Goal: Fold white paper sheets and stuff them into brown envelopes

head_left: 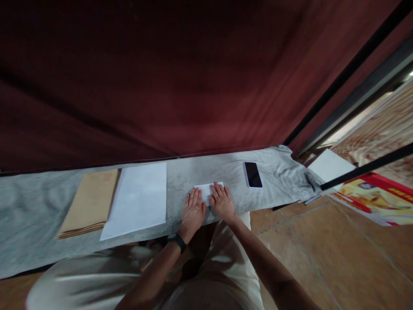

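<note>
A small folded white paper [206,188] lies on a table covered with grey cloth [32,215]. My left hand [192,212] rests flat on the paper's near left part, fingers stretched out and together. My right hand [222,201] lies flat on its right part, fingers spread a little. Both palms press down and cover most of the paper. A dark band sits on my left wrist.
A stack of white sheets [137,199] lies left of my hands, with a pile of brown envelopes [89,202] beyond it. A dark phone [253,174] lies face up to the right. A dark red curtain hangs behind. Printed posters [374,196] lie at right above the tiled floor.
</note>
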Available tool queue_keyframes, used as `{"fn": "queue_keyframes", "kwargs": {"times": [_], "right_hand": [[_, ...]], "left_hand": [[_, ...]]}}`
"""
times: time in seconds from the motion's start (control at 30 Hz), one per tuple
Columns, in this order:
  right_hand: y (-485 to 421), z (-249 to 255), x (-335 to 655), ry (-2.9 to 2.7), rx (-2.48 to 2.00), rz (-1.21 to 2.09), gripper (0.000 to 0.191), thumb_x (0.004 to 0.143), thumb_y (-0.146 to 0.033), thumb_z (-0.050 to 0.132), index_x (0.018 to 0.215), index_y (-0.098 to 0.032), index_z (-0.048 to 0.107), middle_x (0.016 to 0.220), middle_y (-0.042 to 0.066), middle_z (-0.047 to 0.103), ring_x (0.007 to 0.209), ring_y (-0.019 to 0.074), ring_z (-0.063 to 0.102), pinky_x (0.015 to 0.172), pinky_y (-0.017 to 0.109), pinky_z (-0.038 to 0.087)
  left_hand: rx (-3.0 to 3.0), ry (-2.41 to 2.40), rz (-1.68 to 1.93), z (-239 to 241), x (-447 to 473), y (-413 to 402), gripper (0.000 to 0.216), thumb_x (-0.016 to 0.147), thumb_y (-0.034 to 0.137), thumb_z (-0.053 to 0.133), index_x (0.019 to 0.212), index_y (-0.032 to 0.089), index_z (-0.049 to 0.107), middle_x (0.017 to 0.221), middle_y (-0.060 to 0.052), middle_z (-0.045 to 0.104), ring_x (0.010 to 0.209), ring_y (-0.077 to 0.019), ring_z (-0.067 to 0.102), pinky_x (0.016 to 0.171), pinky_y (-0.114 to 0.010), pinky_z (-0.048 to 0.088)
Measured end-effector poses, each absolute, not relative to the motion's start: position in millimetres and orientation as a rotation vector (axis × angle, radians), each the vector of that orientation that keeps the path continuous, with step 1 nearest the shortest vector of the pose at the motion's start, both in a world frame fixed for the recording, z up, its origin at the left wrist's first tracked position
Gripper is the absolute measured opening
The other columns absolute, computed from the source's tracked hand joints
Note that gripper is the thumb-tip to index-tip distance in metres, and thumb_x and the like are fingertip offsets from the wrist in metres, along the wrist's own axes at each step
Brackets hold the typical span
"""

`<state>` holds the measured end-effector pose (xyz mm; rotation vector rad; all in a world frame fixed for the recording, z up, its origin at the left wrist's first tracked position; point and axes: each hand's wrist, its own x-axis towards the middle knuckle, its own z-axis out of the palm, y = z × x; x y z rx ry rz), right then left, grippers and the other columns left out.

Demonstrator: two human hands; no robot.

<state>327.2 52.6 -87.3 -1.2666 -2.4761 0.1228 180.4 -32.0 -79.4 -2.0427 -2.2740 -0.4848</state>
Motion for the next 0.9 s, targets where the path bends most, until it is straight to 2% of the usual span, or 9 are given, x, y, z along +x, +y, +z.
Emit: {"fn": "queue_keyframes", "kwargs": {"times": [0.27,0.4,0.53,0.77,0.9], "right_hand": [[52,-86,327,-2.489,-1.264,0.138,0.05,0.105,-0.036,0.046,0.152,-0.016,0.049,0.159,0.013,0.046,0.146,0.0288,0.044,0.122,0.048,0.029],[53,-81,323,-2.474,-1.283,0.169,0.049,0.105,-0.034,0.046,0.149,-0.014,0.052,0.156,0.015,0.049,0.145,0.0301,0.046,0.122,0.051,0.028],[54,-78,313,-2.505,-1.262,0.221,0.048,0.106,-0.029,0.04,0.149,-0.013,0.052,0.157,0.014,0.049,0.147,0.0265,0.043,0.123,0.047,0.029],[52,-85,310,-2.536,-1.174,0.208,0.049,0.107,-0.035,0.041,0.151,-0.016,0.05,0.159,0.012,0.047,0.149,0.0269,0.041,0.123,0.047,0.03],[55,-86,320,-2.51,-1.201,0.197,0.049,0.106,-0.036,0.042,0.151,-0.016,0.051,0.159,0.012,0.047,0.147,0.0273,0.042,0.123,0.047,0.031]], "left_hand": [[-2.07,-2.256,-0.384,-75,178,-31,0.059,0.103,0.035,0.035,0.151,0.001,0.045,0.159,-0.021,0.044,0.151,-0.0312,0.036,0.124,-0.051,0.029],[-2.156,-2.181,-0.368,-70,174,-29,0.058,0.103,0.035,0.035,0.15,0.004,0.046,0.159,-0.019,0.045,0.153,-0.0293,0.034,0.126,-0.051,0.027],[-2.213,-2.146,-0.355,-71,173,-28,0.057,0.102,0.031,0.034,0.15,0.004,0.046,0.159,-0.02,0.044,0.153,-0.0283,0.034,0.125,-0.05,0.027],[-2.239,-2.152,-0.375,-78,171,-29,0.056,0.101,0.029,0.034,0.151,0.007,0.046,0.159,-0.018,0.045,0.152,-0.0269,0.036,0.124,-0.049,0.03],[-2.25,-2.162,-0.367,-72,171,-25,0.055,0.102,0.032,0.035,0.149,0.007,0.048,0.155,-0.019,0.05,0.148,-0.0284,0.042,0.122,-0.049,0.032]]}}
